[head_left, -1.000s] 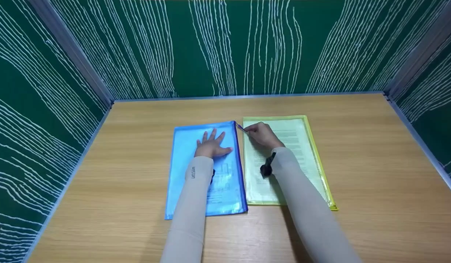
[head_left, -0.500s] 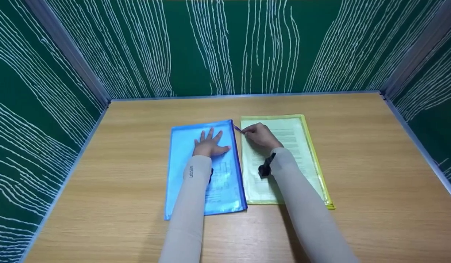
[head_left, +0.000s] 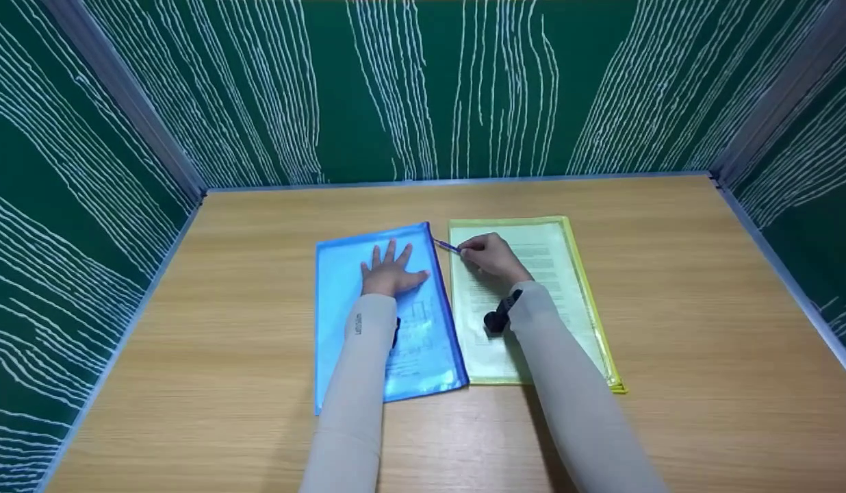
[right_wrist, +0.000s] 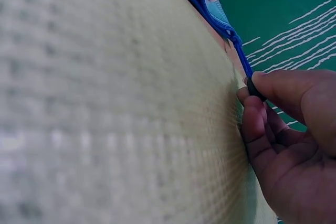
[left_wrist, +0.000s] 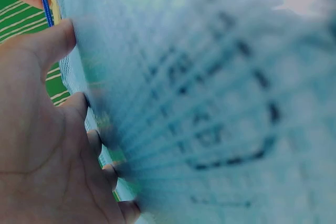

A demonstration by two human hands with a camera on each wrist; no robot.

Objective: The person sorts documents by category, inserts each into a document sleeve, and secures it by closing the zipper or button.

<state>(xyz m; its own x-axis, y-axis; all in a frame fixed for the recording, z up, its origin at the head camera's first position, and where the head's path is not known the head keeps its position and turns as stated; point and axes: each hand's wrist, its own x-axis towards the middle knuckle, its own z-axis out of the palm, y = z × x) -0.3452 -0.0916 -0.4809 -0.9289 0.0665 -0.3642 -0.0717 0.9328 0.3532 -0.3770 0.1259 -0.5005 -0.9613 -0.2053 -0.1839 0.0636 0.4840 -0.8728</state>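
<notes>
A blue zip document folder lies slightly turned on the table, with printed paper showing through its mesh cover. My left hand rests spread on its upper half, fingers straight. Off the folder's upper right corner runs a short blue zipper-pull cord. Its dark end is pinched between the thumb and fingers of my right hand. That hand is over the upper left part of a yellow-edged folder, which also holds printed paper. In the left wrist view the cord looks taut.
Both folders lie side by side on a wooden table, their near edges close together. Green panels with white wavy lines rise behind and on both sides, joined by metal-looking posts.
The blue folder has turned a little counterclockwise, its top right corner shifting left. More of the cord shows between it and my right hand. My left hand stays spread on the folder.
</notes>
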